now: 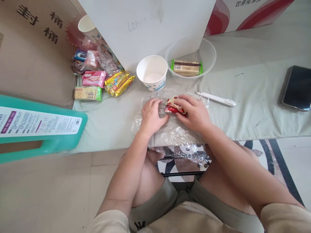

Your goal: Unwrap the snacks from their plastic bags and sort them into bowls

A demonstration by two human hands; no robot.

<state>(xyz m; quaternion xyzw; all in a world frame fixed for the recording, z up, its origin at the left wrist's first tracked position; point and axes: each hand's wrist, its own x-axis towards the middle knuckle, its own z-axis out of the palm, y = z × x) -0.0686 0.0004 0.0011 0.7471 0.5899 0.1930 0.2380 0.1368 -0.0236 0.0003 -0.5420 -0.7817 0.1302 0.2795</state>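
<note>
My right hand (194, 114) is closed over small red and cream snack packets (173, 105), its thumb and fingers around their right side. The packets lie on a crumpled clear plastic sheet (167, 132) that hangs over the table's front edge. Just left of them, my left hand (152, 118) rests on the plastic, thumb and fingers apart and nothing between them. Behind my hands stands a white paper cup (152, 72). Beside the cup, a clear plastic bowl (210, 58) has green-ended wafer packs (186, 68) in it.
A white utility knife (216, 98) lies right of my hands, and a black phone (296, 87) farther right. Pink wafer packs (94, 78) and yellow snack packets (118, 83) are piled at left. A green jug (60, 129), a cardboard box (36, 55) and a white box (148, 29) stand around.
</note>
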